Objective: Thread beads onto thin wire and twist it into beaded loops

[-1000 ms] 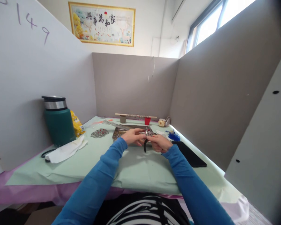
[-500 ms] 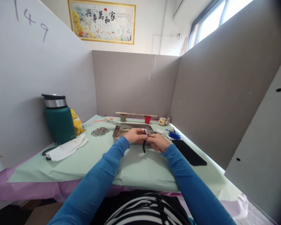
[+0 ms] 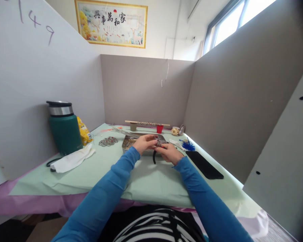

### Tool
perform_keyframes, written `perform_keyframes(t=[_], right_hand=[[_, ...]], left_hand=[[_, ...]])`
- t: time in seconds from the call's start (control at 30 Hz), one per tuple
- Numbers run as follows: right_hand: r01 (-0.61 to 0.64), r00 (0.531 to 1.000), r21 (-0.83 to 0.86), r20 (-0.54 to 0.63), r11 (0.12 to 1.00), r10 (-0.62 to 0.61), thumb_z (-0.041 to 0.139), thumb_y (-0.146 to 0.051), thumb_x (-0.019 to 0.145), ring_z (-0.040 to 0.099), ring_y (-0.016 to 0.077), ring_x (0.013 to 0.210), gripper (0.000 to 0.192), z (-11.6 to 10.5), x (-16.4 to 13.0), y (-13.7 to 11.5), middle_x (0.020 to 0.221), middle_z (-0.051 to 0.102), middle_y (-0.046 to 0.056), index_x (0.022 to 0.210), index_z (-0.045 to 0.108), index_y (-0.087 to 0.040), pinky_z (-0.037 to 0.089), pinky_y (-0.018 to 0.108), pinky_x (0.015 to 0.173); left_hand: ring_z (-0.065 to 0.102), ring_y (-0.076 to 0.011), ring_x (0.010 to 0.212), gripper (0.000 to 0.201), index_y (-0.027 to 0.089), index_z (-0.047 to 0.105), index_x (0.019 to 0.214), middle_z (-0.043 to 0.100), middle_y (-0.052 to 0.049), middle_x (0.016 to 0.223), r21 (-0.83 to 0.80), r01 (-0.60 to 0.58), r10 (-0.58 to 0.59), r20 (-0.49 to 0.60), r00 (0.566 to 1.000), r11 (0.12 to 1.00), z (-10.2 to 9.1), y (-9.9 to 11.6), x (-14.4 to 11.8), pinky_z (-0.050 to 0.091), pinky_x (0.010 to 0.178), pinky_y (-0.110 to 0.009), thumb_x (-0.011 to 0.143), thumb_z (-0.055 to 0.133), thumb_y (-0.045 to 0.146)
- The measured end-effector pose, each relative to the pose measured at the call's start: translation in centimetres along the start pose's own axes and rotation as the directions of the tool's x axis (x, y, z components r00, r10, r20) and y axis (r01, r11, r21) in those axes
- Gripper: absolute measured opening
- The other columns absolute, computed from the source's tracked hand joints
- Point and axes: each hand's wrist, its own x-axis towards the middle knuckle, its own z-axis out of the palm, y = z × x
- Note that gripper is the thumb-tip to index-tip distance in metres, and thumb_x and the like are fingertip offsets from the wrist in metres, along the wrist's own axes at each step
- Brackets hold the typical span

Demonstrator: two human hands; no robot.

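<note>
Right hand [image 3: 169,153] grasping pliers [image 3: 154,158] near tray rim [image 3: 126,151]; left hand [image 3: 143,144] beside, grip: cannot tell; cloth [image 3: 154,183] gives room in front.

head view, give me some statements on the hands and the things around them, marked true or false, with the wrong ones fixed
1. The right hand holds black-handled pliers. True.
2. The green bottle stands right of the metal tray. False: it stands to the left.
3. The red cup stands right of the brownish cup. True.
4. The left hand rests on the green bottle. False: it is close to the right hand, by the pliers.
5. Both forearms are in blue sleeves. True.
</note>
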Motion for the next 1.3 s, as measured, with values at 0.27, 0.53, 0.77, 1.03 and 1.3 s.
perform_keyframes(t=[0.27, 0.53, 0.77, 1.03, 1.3], right_hand=[[-0.219, 0.947, 0.263, 0.289, 0.94, 0.14, 0.067, -0.044, 0.07, 0.015, 0.0016, 0.028, 0.039, -0.7, -0.4, -0.9, 0.036, 0.025, -0.014, 0.061, 0.037, -0.02, 0.01, 0.016, 0.026], [-0.201, 0.946, 0.314, 0.309, 0.928, 0.1, 0.066, -0.044, 0.071, 0.014, 0.001, 0.028, 0.039, -0.6, -0.5, -1.0, 0.037, 0.025, -0.014, 0.063, 0.037, -0.02, 0.01, 0.014, 0.026], [-0.162, 0.925, 0.372, 0.38, 0.914, 0.009, 0.056, -0.044, 0.079, 0.009, 0.0021, 0.031, 0.029, -1.0, -1.0, -1.3, 0.039, 0.02, -0.014, 0.085, 0.054, -0.016, 0.009, 0.015, 0.028], [-0.109, 0.891, 0.492, 0.434, 0.864, -0.135, 0.052, -0.051, 0.079, 0.013, 0.0023, 0.032, 0.039, -1.3, -1.2, -0.8, 0.046, 0.026, -0.011, 0.095, 0.054, -0.016, 0.016, 0.017, 0.032], [-0.145, 0.886, 0.597, 0.434, 0.789, -0.165, 0.035, -0.052, 0.083, 0.057, 0.0202, 0.081, 0.042, 0.2, -1.4, -1.1, 0.094, 0.058, 0.01, 0.101, 0.051, -0.018, 0.048, 0.032, 0.058]], left_hand=[[0.06, -0.0148, 0.079, 0.047, 0.011, 0.064, 0.103, 0.066, -0.01, 0.095, 0.0, -0.04, 0.039, 0.048, 0.998, 0.999, 0.3, -0.2, 0.1, 0.045, 0.077, -0.029, 0.061, 0.075, 0.031], [0.06, -0.0152, 0.078, 0.043, 0.009, 0.066, 0.098, 0.066, -0.01, 0.089, -0.08, -0.006, 0.015, 0.107, 0.994, 0.997, 0.4, 0.0, -0.2, 0.043, 0.077, -0.028, 0.062, 0.074, 0.032], [0.047, -0.0056, 0.053, 0.038, 0.01, 0.065, 0.098, 0.059, -0.002, 0.067, -0.015, -0.082, 0.083, 0.151, 0.985, 0.997, 0.3, 0.3, -0.3, 0.039, 0.058, -0.022, 0.067, 0.07, 0.033], [0.049, -0.0062, 0.057, 0.035, 0.011, 0.064, 0.097, 0.06, -0.002, 0.071, -0.012, -0.166, 0.166, 0.138, 0.977, 0.986, 0.6, 0.5, -0.4, 0.041, 0.062, -0.022, 0.072, 0.066, 0.035], [0.043, -0.004, 0.044, 0.037, 0.011, 0.061, 0.098, 0.053, 0.002, 0.058, -0.043, -0.104, 0.11, 0.152, 0.982, 0.994, 0.4, 0.6, -0.5, 0.037, 0.046, -0.018, 0.074, 0.063, 0.039]])
